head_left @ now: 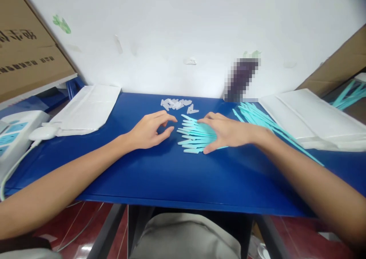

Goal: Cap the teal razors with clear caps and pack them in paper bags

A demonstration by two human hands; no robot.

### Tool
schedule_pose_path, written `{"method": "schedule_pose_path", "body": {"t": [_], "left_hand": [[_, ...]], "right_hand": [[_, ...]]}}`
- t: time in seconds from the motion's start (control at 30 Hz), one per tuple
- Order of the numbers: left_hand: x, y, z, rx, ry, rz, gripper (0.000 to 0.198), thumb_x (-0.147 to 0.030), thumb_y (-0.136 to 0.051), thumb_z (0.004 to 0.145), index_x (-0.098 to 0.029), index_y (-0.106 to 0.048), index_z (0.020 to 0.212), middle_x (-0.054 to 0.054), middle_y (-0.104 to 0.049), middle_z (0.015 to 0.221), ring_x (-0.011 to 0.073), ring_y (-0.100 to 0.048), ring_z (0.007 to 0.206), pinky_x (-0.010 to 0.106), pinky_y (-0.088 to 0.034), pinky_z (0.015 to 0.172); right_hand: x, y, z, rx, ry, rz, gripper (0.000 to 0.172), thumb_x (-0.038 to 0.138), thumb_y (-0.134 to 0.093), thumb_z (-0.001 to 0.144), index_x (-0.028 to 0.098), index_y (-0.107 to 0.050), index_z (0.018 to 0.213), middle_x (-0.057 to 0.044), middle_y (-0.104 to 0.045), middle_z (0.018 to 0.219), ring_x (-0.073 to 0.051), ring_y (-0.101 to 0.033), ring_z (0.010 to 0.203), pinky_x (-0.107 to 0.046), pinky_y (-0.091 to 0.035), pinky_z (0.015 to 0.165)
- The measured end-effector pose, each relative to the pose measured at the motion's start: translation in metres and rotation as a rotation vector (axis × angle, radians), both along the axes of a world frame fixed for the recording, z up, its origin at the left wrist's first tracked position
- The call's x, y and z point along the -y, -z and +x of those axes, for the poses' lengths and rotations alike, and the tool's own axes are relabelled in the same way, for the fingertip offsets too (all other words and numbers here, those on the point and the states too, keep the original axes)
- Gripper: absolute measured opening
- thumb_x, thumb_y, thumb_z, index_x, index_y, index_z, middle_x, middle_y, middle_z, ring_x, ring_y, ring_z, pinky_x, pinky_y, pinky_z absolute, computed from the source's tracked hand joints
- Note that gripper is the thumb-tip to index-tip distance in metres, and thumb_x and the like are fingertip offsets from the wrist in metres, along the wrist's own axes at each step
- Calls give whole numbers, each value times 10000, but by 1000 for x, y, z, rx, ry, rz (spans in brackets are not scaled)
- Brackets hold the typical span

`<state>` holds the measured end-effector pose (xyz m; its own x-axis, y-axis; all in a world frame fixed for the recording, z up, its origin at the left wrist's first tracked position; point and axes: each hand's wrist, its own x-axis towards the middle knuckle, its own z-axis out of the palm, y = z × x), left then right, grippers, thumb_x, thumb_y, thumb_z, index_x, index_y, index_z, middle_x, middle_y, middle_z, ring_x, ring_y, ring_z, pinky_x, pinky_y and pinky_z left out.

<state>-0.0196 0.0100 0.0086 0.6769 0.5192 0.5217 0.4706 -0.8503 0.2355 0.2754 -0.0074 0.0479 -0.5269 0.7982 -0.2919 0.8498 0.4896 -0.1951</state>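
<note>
A row of several turquoise sticks with pale caps (192, 137) lies fanned on the blue table (171, 175). My right hand (228, 131) rests flat on top of them with its fingers spread. Just left of the row, my left hand (150, 129) hovers with curled fingers, thumb and forefinger apart, and nothing visible in it. A small heap of loose clear caps (177, 104) lies behind the hands. A bigger bundle of uncapped turquoise sticks (257, 118) lies to the right, behind my right wrist.
White paper bags lie at the left (88, 106) and right (309, 118) of the table. A white device with a cable (17, 133) sits at the far left. Cardboard boxes (25, 49) stand on both sides. The white wall is close behind.
</note>
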Motion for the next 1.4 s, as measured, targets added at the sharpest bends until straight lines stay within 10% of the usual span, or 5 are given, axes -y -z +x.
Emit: {"method": "schedule_pose_path", "body": {"t": [0.53,0.77,0.93,1.3,1.4], "left_hand": [[-3,10,-1,98,80,-108,528,-534,-378,1074,-215,-522,1469,141,-624,1285,298,-580,1180,485,-454,1055],[4,11,2,482,171,77,608,-611,-395,1027,-279,-434,1535,121,-644,1183,279,-632,1036,445,-537,917],[14,5,7,217,338,137,517,-387,-487,1033,-260,-444,1533,111,-675,1168,266,-634,1033,437,-530,928],[16,-6,42,434,214,-323,875,-524,-661,972,-320,-137,1644,166,-546,1499,291,-622,1298,438,-577,1001],[22,-35,77,487,221,-358,483,-417,-637,1002,-226,-511,1427,104,-722,1196,230,-726,1019,372,-608,884]], "right_hand": [[33,19,-55,161,-313,415,278,213,-592,957,101,-617,1210,-165,-718,1067,-298,-714,938,-369,-488,780],[5,29,-34,-832,278,653,219,392,-452,1008,252,-533,1156,-30,-643,808,-205,-610,662,-352,-493,634],[-4,44,-43,-1447,498,316,243,453,-609,935,270,-456,888,82,-442,554,-146,-483,444,-330,-473,510],[22,52,-59,-1238,206,75,350,457,-660,930,266,-557,1205,52,-619,759,-127,-537,489,-312,-499,551],[26,49,-63,-1156,169,36,311,356,-642,900,248,-586,1186,33,-611,736,-169,-589,553,-345,-537,592]]}}
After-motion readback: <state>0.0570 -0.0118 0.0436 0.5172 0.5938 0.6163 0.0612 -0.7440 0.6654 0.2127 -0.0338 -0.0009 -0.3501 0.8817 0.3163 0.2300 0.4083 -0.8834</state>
